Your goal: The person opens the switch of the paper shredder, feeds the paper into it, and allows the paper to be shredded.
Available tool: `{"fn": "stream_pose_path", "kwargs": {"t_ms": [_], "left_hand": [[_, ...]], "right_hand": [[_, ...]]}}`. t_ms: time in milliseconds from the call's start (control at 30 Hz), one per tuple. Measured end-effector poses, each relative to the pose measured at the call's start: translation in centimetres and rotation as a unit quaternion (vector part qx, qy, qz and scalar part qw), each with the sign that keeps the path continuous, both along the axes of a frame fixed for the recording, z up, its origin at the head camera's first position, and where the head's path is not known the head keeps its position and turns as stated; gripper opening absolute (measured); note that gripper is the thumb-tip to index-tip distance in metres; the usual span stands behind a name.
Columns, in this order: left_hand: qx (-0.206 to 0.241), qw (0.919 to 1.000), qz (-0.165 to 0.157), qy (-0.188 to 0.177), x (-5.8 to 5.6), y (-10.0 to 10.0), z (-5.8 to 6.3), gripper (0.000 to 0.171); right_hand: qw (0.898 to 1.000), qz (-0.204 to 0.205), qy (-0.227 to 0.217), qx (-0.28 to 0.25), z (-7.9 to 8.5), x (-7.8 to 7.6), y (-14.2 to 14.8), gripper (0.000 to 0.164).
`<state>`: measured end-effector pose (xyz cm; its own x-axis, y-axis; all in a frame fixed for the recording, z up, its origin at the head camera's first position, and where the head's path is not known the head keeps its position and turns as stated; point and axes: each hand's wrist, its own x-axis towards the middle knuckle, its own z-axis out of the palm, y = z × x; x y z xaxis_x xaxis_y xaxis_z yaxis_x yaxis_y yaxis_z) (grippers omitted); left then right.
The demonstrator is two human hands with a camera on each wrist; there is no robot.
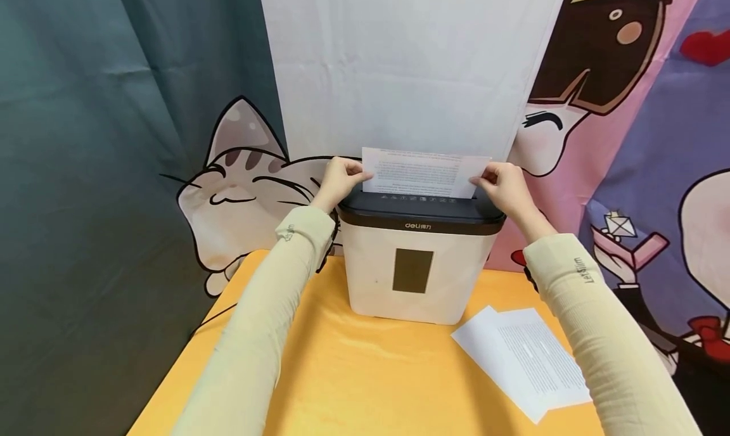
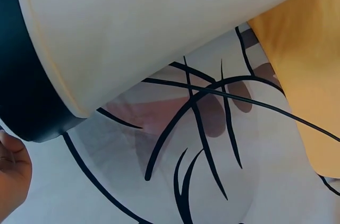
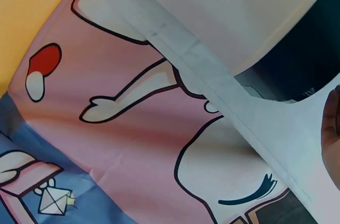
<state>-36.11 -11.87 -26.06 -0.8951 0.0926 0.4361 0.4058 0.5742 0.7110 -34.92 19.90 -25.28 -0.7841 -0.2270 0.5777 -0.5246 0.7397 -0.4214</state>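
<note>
Printed sheet (image 1: 424,173): 1, upright, lower edge down at the dark lid (image 1: 422,210) of a shredder (image 1: 367,271); how deep it sits cannot be told.
Left hand (image 1: 341,180): thumb and fingers pinched on the sheet's left edge.
Right hand (image 1: 505,185): thumb and fingers pinched on the opposite edge; 2 grips at similar height, likely to hold the paper flat and square to the lid.
Shredder: 1, marked "deli", white bin standing upright; its front window (image 1: 413,271) faces the person, presumably so that the lid lies within reach of both arms.
Sleeves (image 1: 256,334): 2, cream, cuffs folded back, probably keeping fabric off the lid.
Loose sheets (image 1: 542,360): at least 2, overlapping askew near the shredder's right front corner, perhaps set there for the right arm's reach.
Cord (image 2: 252,100): 1, black, left of the shredder; plug not shown.
Bench (image 1: 365,366): yellow-covered, carrying shredder and paper.
Backdrop (image 1: 422,62): pale panel between cartoon prints, behind the shredder.
</note>
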Motion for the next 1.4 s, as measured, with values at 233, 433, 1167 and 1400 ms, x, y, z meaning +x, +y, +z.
{"fn": "stream_pose_path", "kwargs": {"t_ms": [233,433,1167,1400], "left_hand": [[-0.009,0.9996,0.018,-0.018,-0.1,0.0,-0.4,0.02],[-0.023,0.9992,0.026,-0.021,0.0,-0.1,-0.6,0.021],[-0.027,0.9993,0.026,-0.005,0.1,0.5,-0.8,0.016],[-0.018,0.9996,0.021,-0.005,-0.1,0.9,-0.8,0.014]], "right_hand": [[1.0,-0.012,-0.015,0.008,-0.4,0.0,0.0,0.016],[1.0,-0.014,-0.02,0.017,-0.8,-0.1,0.0,0.016],[1.0,-0.01,-0.013,0.004,-1.5,-0.2,-0.6,0.01],[1.0,-0.015,-0.018,0.009,-1.9,-0.4,-0.6,0.011]]}}
